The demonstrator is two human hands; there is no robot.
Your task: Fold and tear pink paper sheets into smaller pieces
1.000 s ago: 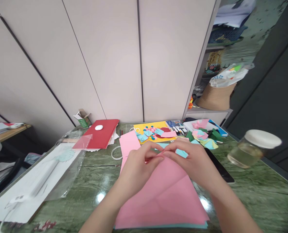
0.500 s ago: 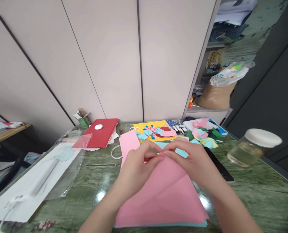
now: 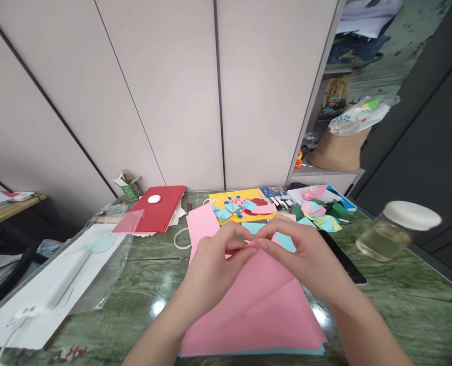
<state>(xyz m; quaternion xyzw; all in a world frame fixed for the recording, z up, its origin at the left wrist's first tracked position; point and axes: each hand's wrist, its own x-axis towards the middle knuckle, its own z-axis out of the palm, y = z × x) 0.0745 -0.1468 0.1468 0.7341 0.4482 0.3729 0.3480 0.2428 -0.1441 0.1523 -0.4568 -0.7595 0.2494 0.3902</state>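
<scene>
My left hand (image 3: 226, 254) and my right hand (image 3: 290, 244) meet fingertip to fingertip over the middle of the table. Both are closed, pinching a bit of pink paper (image 3: 253, 245) between thumbs and forefingers. Whether that bit belongs to the large sheet below is hidden by my fingers. Beneath my hands lies a large pink paper sheet (image 3: 256, 320) with a slanting crease, and light blue paper (image 3: 287, 351) peeks out under its near edge. A smaller pink paper strip (image 3: 203, 221) lies beyond my left hand, and light blue paper (image 3: 285, 242) shows behind my right fingers.
Yellow paper (image 3: 220, 197) bears small folded blue pieces and pink and blue bits. Paper flowers (image 3: 315, 209) lie at right. A black tablet (image 3: 343, 259) and a lidded jar (image 3: 386, 236) stand right of my hand. At left are a red folder (image 3: 160, 208) and a plastic sleeve (image 3: 111, 274).
My fingers shift very slightly around the pinched pink paper, and a little more light blue paper shows behind my right hand. Otherwise the scene stays the same.
</scene>
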